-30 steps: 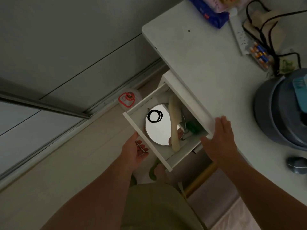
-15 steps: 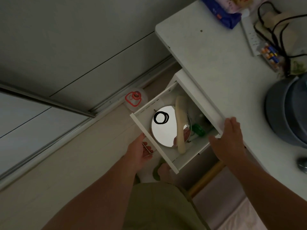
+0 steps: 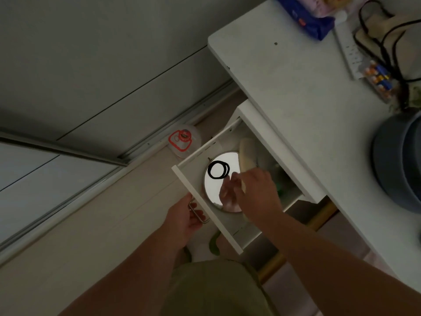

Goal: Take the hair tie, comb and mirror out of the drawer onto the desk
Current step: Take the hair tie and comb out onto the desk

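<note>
The fingers (image 3: pixel 234 179) of my right hand (image 3: pixel 257 190) were loosely spread and curled downward inside the open drawer (image 3: pixel 196 190), their tips just beside the black hair tie (image 3: pixel 218 170) and pinching nothing that I could make out. The hand hovered over the round mirror (image 3: pixel 213 185), whose glass showed a pale reflection of those same fingers. The hair tie lay as a small coil on the upper part of the mirror, not lifted. The cream-coloured comb (image 3: pixel 247 153) lay along the mirror's right side, its near end hidden under my right hand, so I could not tell whether the palm touched it.

My left hand (image 3: pixel 184 218) was at the drawer's front panel, fingers curled around the metal handle (image 3: pixel 198 213) in a closed grip. All three items sat in the drawer, none on the white desk (image 3: pixel 296 87). Something green showed at the drawer's right side, too dim to identify.

On the desk's far part I saw a blue packet (image 3: pixel 312 21), a white power strip (image 3: pixel 348 49) with black cables (image 3: pixel 387 35), and a small clear case of coloured pieces (image 3: pixel 378 78). A large grey-blue round vessel (image 3: pixel 398 165) stood at the right edge. On the floor beside the drawer sat a clear container with a red clip lid (image 3: pixel 183 140).
</note>
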